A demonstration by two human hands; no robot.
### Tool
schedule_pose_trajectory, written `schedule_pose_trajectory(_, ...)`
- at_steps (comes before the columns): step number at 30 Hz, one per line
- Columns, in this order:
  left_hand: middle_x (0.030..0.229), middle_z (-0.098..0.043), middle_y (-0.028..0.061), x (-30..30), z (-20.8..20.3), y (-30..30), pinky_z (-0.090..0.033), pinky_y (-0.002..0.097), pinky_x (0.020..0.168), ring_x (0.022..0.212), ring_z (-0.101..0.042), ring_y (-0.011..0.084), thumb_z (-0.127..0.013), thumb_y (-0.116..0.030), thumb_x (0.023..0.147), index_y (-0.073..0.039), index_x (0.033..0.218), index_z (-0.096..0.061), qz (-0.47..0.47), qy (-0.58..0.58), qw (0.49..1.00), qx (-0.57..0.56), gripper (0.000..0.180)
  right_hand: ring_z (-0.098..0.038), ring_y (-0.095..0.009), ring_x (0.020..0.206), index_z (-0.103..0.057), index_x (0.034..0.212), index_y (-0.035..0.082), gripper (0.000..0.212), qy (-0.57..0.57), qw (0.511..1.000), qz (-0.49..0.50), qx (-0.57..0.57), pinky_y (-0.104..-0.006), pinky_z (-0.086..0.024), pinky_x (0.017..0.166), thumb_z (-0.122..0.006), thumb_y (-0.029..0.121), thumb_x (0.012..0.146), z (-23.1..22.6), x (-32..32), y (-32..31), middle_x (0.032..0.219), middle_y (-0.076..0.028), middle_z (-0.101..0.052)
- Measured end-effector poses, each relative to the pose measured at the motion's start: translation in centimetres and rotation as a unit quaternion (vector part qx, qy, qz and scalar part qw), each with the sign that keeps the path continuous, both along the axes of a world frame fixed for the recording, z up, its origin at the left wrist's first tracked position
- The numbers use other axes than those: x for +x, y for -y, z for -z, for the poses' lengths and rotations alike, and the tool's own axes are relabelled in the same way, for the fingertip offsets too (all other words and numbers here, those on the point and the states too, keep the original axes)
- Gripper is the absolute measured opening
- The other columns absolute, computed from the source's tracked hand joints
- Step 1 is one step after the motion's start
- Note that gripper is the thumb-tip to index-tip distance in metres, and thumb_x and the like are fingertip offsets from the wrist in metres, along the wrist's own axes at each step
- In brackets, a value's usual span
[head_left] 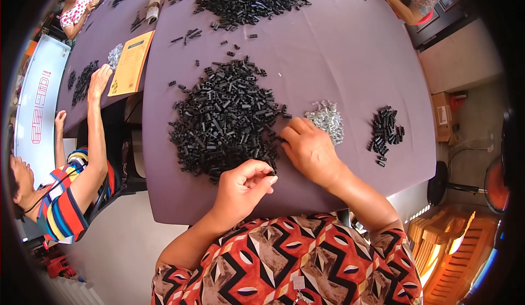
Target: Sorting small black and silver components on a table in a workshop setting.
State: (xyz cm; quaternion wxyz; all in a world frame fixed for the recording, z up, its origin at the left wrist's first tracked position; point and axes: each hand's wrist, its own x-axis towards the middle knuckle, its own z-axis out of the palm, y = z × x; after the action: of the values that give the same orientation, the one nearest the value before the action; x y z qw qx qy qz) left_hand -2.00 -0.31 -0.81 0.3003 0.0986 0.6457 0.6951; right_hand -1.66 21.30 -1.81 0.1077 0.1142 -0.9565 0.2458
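Observation:
A large heap of small black plastic pieces, short and tube-like, lies on the cloth-covered table before me. My left hand is at the heap's near edge, thumb and forefinger pinching a small black plastic piece. At the right edge of the same heap, my right hand has its fingers curled together and pointing down; what they hold, if anything, is hidden. Just beyond that hand sits a small pile of shiny silver metal parts. Farther right is a smaller group of black pieces.
Another big black heap covers the table's far side. To the left, a co-worker in a striped shirt reaches over a neighbouring table, beside a yellow envelope. Other people sit at the far corners. A fan stands right of the table.

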Motion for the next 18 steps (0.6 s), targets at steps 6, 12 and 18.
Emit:
schedule_pose_trajectory(6,0.093,-0.071,0.0046,-0.4,0.0,0.5,-0.055,0.0229,0.069,0.075,-0.069,0.01,-0.07,0.003,0.093,0.003,0.103,-0.068,-0.003,-0.031,0.999,-0.029,0.01,-0.066,-0.032,0.08,-0.064,0.095,0.003,0.017,0.047,0.995,0.009,-0.09,-0.0392,-0.056,0.07,-0.071,0.0,0.08,-1.9,1.7,0.0,0.091,-0.012,-0.063)
schedule_pose_trajectory(12,0.09,-0.073,0.0046,-0.8,-0.2,-0.2,-0.055,0.0231,0.067,0.076,-0.067,0.0072,-0.069,0.002,0.094,0.003,0.104,-0.067,0.032,-0.077,0.994,-0.074,0.011,-0.069,-0.027,0.079,-0.068,0.102,0.002,0.021,0.13,0.963,-0.062,-0.229,-0.0346,-0.056,0.067,-0.07,-0.004,0.081,-3.6,3.2,0.3,0.094,-0.012,-0.067)
schedule_pose_trajectory(18,0.092,-0.073,0.0054,-0.7,-0.5,-0.5,-0.056,0.0239,0.067,0.076,-0.069,0.009,-0.069,0.003,0.093,0.003,0.107,-0.068,0.022,-0.044,0.999,-0.024,0.014,-0.065,-0.033,0.077,-0.065,0.098,0.003,0.022,0.043,0.98,-0.092,-0.173,-0.0422,-0.054,0.065,-0.071,0.003,0.077,-3.7,3.4,0.1,0.088,-0.011,-0.061)
